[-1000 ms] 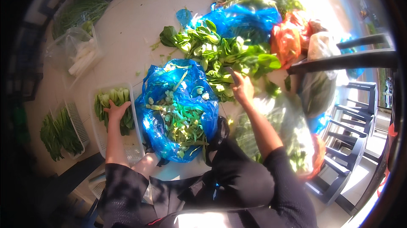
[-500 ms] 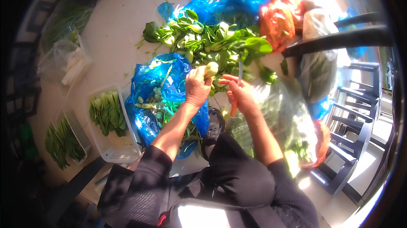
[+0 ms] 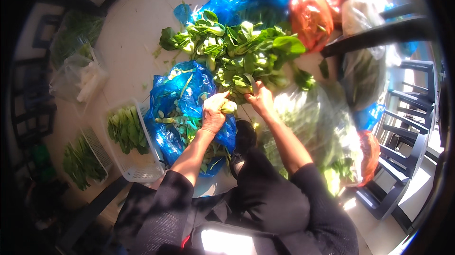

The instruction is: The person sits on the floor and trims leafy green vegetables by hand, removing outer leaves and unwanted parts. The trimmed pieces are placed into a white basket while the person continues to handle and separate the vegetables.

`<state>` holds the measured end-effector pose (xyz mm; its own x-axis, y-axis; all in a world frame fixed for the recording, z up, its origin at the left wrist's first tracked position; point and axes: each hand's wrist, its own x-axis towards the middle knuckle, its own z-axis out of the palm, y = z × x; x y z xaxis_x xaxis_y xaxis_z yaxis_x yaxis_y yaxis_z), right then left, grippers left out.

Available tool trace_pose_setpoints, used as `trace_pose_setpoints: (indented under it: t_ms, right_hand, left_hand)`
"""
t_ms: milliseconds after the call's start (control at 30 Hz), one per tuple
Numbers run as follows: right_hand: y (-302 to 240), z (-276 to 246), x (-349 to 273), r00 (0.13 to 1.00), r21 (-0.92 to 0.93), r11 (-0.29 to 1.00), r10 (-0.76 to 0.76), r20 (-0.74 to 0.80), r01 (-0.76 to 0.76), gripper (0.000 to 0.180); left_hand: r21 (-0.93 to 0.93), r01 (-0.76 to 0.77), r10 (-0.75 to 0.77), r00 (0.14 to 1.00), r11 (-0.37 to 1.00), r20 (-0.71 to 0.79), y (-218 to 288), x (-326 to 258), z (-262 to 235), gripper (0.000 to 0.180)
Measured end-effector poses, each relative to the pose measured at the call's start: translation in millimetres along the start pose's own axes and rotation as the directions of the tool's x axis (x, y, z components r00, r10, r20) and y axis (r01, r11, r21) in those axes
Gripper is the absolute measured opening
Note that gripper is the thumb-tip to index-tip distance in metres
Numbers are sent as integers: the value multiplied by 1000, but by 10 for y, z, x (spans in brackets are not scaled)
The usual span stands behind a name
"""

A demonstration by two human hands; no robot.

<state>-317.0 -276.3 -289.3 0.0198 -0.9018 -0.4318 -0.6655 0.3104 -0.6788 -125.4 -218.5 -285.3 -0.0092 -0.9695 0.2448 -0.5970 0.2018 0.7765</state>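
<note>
My left hand [image 3: 214, 111] is closed around a bok choy, its pale base [image 3: 229, 107] sticking out toward my right. Just across from it, my right hand [image 3: 260, 100] is closed on a knife, whose grey blade [image 3: 250, 80] points away from me over the greens; its handle is hidden in my fingers. Beyond both hands lies a heap of bok choy [image 3: 246, 41]. Below and left of my left hand, an open blue plastic bag [image 3: 163, 91] holds trimmed leaves and stalk pieces.
A white basket [image 3: 140, 172] of bok choy stands at the left, with a second white basket [image 3: 98, 146] of greens farther left. A clear bag of greens [image 3: 317, 131] lies at the right. Red bags [image 3: 310, 20] and dark chairs [image 3: 403, 146] stand beyond.
My right hand has moved down and slightly left, and the knife blade has tilted left. My left hand has lowered slightly with the bok choy, its base turned downward. The view has shifted a little.
</note>
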Motion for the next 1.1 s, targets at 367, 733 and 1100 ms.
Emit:
trace_pose_setpoints:
  t_ms: [367, 733, 1100]
  right_hand:
    - [-513, -455, -526, 965, 604, 783, -25, 263, -144, 30]
    - [77, 105, 24, 961, 118, 962, -226, -156, 245, 53]
    - [-443, -172, -301, 972, 444, 868, -161, -172, 222, 33]
  left_hand:
    - [27, -247, 231, 935, 969, 268, 324, 505, -161, 55]
    - [81, 287, -273, 950, 954, -152, 360, 400, -466, 30]
    - [-647, 523, -637, 767, 555, 75, 391, 429, -484, 41]
